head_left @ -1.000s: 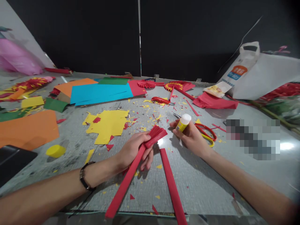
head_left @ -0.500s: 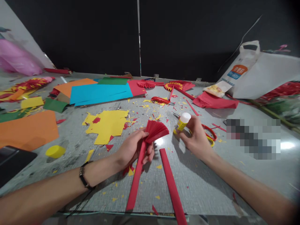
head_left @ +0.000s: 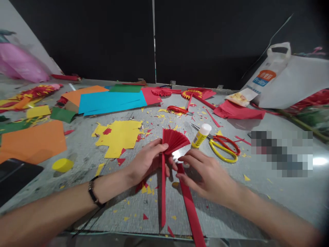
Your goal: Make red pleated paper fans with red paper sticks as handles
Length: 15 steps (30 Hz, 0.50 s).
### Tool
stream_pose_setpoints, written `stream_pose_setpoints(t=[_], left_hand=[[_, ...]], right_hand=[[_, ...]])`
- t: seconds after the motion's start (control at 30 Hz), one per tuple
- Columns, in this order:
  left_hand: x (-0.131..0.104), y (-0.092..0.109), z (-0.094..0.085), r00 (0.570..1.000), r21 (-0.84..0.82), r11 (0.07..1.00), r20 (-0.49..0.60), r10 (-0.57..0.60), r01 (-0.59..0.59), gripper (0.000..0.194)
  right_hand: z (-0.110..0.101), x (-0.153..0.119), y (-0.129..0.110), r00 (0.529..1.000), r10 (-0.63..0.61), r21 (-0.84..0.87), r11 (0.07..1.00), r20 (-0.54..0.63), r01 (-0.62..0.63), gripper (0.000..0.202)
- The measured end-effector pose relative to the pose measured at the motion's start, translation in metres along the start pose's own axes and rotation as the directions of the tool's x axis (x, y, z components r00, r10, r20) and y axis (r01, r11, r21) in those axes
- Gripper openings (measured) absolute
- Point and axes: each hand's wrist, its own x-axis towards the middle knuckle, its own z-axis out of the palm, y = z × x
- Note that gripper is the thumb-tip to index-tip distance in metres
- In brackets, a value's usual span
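Observation:
My left hand (head_left: 151, 156) is closed on a pleated red paper fan (head_left: 176, 140), thumb on its gathered base. A narrow red paper strip (head_left: 163, 195) hangs down from the fan toward the table's front edge. My right hand (head_left: 209, 171) is open, fingers curved and thumb apart, over the upper end of a second red paper strip (head_left: 190, 206); whether its fingertips touch that strip I cannot tell. Behind the right hand a glue stick (head_left: 200, 136) with a white end stands upright. Scissors (head_left: 224, 147) with red and yellow handles lie beside it.
Yellow paper (head_left: 120, 135) lies left of centre, with blue sheets (head_left: 110, 102) behind. Red-handled pliers or cutters (head_left: 177, 109) and finished-looking pleated pieces (head_left: 192, 94) are farther back. A white bag (head_left: 290, 79) stands at right, a black device (head_left: 20, 178) at left. Paper scraps litter the table.
My right hand has let go of the glue stick, leaving it standing, and moved left toward the second strip. The fan and its strip have turned, so the strip now points straight down.

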Motion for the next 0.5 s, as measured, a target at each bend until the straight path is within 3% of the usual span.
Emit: stream_pose_setpoints(t=[0.1,0.27,0.4,0.5], left_hand=[[-0.001,0.003,0.001,0.999,0.033,0.999,-0.026,-0.022,0.023,0.024],[-0.001,0.001,0.001,0.999,0.012,1.000,-0.043,0.006,-0.005,0.026],[0.000,-0.001,0.000,0.994,0.196,0.978,-0.067,0.087,-0.072,0.025],[0.000,-0.002,-0.002,0.971,0.302,0.946,-0.166,0.172,-0.116,0.049]], right_hand=[[0.001,-0.003,-0.005,0.996,0.078,-0.032,0.997,0.033,-0.077,0.028],[0.000,-0.004,-0.008,0.993,0.112,0.008,0.994,0.039,-0.113,0.011],[0.001,0.000,0.000,0.992,0.128,0.051,0.990,0.005,-0.128,0.014],[0.002,0.001,0.007,0.984,0.180,0.090,0.980,-0.020,-0.177,0.015]])
